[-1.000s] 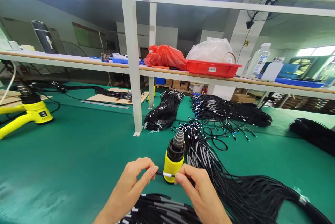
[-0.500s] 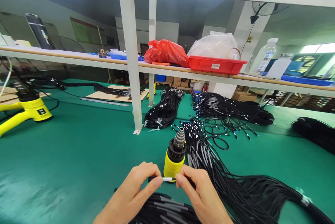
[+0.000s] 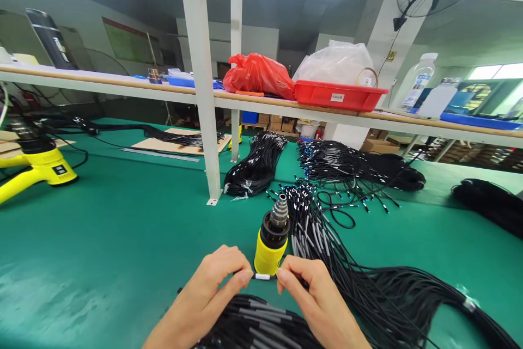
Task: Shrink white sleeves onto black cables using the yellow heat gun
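Note:
A thin black cable with a white sleeve (image 3: 262, 276) is stretched level between my hands. My left hand (image 3: 216, 283) pinches its left end between thumb and fingers. On the other side, my right hand (image 3: 312, 292) is closed on the cable just right of the sleeve. Directly behind the sleeve, a yellow heat gun (image 3: 269, 251) stands with its metal nozzle pointing up. Below my hands lies a bundle of black cables with grey sleeves (image 3: 265, 319), partly covered by my hands.
Long black cables (image 3: 392, 289) run along the right of the green table (image 3: 122, 240). More bundles (image 3: 257, 166) lie behind. A second yellow heat gun (image 3: 49, 166) is at left. A white post (image 3: 204, 93) supports a shelf with a red tray (image 3: 339, 99).
The white sleeve now sits fully visible midway between my hands, with black cable showing on both sides. My fingertips are slightly farther apart. The view has shifted slightly.

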`<state>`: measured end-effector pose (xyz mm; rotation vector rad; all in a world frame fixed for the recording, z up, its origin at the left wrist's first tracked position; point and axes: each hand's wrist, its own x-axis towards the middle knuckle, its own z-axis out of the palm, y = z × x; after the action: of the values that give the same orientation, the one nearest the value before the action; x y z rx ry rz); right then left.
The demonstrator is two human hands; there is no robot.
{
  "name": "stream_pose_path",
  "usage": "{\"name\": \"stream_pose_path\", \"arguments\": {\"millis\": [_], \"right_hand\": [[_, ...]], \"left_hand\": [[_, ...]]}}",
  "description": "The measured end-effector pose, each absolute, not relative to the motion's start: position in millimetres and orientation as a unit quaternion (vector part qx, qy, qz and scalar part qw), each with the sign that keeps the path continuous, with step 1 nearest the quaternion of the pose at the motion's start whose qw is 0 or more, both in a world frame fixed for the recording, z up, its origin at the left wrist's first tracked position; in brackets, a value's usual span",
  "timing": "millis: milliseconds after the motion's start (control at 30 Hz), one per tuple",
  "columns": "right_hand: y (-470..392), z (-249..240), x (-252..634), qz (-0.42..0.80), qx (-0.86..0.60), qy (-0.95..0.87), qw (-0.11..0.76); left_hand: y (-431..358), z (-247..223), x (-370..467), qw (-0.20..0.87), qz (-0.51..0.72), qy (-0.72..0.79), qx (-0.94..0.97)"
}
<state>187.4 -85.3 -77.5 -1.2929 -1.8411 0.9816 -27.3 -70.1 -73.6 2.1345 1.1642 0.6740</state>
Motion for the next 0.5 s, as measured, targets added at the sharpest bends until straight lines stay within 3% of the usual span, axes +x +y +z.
{"name": "stream_pose_path", "arguments": {"millis": [500], "right_hand": [[-89.5,-76.4,189.6,0.381,-0.489,-0.707,0.342]], "left_hand": [[-67.9,-73.1,-27.0,0.298,0.263,0.416,0.818]]}}
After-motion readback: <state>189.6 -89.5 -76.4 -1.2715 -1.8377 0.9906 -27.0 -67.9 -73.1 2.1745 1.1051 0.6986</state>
